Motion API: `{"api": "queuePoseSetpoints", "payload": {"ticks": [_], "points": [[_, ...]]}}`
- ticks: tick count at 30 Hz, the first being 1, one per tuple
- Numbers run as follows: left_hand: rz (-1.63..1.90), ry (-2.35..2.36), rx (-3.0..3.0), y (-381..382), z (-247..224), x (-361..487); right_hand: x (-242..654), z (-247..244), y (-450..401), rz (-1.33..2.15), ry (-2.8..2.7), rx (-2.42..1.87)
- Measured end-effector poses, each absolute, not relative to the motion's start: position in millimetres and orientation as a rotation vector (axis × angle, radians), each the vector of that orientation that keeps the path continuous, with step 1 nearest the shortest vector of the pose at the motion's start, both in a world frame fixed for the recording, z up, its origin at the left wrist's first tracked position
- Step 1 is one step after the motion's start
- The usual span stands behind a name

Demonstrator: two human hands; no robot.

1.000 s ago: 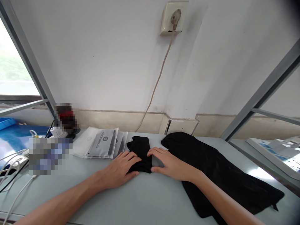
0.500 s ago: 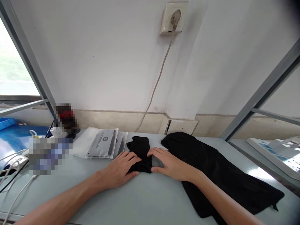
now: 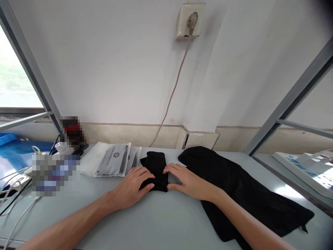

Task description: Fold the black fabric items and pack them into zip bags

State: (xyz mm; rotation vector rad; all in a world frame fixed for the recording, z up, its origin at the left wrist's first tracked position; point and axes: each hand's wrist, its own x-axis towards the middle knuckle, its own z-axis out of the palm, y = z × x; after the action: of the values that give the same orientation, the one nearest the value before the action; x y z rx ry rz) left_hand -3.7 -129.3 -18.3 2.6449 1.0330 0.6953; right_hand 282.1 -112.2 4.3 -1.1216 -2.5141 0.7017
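Observation:
A small folded black cloth (image 3: 157, 166) lies on the grey tabletop between my two hands. My left hand (image 3: 136, 185) grips its lower left edge, thumb below and fingers curled over the fabric. From the other side, my right hand (image 3: 186, 180) holds the cloth's right edge with curved fingertips above and the thumb below. A grey patch shows in the gap between that thumb and the fingers; I cannot tell what it is. Beneath and beyond my right forearm spreads a long black garment (image 3: 241, 187), partly covered by the arm.
Printed plastic packages (image 3: 111, 159) lie overlapped left of the cloth. White cables (image 3: 19, 222) and a power strip (image 3: 22, 180) are at the far left. Behind, a cord (image 3: 177, 81) runs down from a wall socket (image 3: 191, 21). A metal frame post (image 3: 281, 111) slants at right.
My left thumb and fingers have drawn closer together on the cloth's lower left edge and shifted slightly left. My right hand keeps its place.

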Motion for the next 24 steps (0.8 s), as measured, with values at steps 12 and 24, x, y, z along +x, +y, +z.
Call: {"api": "queuePoseSetpoints", "payload": {"ticks": [12,24], "points": [[0.663,1.081,2.721,-126.5,-21.9,-5.6,277.3,0.9,-113.5,0.524,-2.498,-1.035],[0.755,1.179,2.506,-127.6,-17.1,-1.5,275.7,1.0,-115.0,0.635,-2.484,-1.086]]}}
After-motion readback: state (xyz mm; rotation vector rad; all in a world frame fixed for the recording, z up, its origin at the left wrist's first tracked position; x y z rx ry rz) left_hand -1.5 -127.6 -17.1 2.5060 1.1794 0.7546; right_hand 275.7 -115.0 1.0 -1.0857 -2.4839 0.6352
